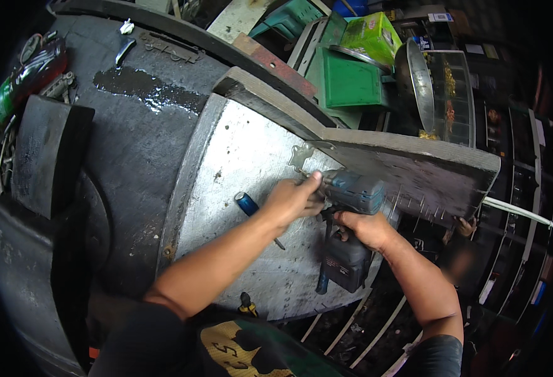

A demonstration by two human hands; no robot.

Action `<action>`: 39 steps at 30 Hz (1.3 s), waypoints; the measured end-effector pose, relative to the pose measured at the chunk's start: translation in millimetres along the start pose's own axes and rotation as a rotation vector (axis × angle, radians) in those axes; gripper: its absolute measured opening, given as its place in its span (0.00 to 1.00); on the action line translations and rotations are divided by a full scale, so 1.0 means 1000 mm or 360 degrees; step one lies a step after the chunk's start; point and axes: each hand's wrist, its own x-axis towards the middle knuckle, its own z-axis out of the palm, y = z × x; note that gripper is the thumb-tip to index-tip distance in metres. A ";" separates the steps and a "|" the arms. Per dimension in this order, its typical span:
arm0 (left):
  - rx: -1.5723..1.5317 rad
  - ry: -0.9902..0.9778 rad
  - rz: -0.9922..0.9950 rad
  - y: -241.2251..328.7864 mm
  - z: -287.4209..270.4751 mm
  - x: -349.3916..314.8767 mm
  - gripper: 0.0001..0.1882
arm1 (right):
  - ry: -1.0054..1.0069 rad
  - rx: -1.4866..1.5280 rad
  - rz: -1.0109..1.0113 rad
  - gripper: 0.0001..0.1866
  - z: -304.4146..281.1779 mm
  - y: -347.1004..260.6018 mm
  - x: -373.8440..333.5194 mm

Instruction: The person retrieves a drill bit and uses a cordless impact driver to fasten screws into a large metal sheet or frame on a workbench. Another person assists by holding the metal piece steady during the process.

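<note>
A dark teal cordless drill (359, 190) is held over a pale, worn metal work surface, its front end toward the upper left. My right hand (366, 230) wraps around its handle, just above the black battery pack (345, 264). My left hand (294, 202) is closed at the drill's nose; the fingers hide most of the chuck. Just beyond lies a small flat metal plate (300, 155) with an irregular outline, against the raised board. Under my left wrist, a screwdriver (246, 203) with a blue handle lies on the surface.
Raised boards (408, 147) edge the work surface. Beyond are a green plastic bin (352, 78), a round metal pan (420, 85) and a divided case (449, 94) of small parts. Left are a dark wet patch (147, 88) and a bottle (28, 75). Another person's hand (465, 226) shows at right.
</note>
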 end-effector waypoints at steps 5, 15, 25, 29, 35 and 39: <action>0.2253 0.0698 0.1905 0.114 -0.033 -0.039 0.28 | -0.0027 0.0137 -0.0011 0.02 0.002 0.007 0.008; 0.3648 0.0424 0.0828 0.187 -0.015 -0.002 0.35 | -0.0044 0.0097 0.0012 0.06 -0.003 0.000 0.012; 0.3739 0.0588 0.0915 0.179 -0.020 0.005 0.28 | -0.0048 -0.0051 0.0084 0.03 -0.014 -0.004 0.013; 0.3733 0.0609 0.0886 0.175 -0.024 0.008 0.26 | -0.0040 -0.0053 0.0014 0.04 -0.006 -0.002 0.007; 0.3680 0.0573 0.0901 0.178 -0.022 0.004 0.25 | 0.0027 0.0144 0.0246 0.07 -0.005 -0.006 0.006; 0.3692 0.0591 0.0904 0.180 -0.021 0.001 0.24 | -0.0026 0.0002 -0.0115 0.06 0.000 -0.004 0.008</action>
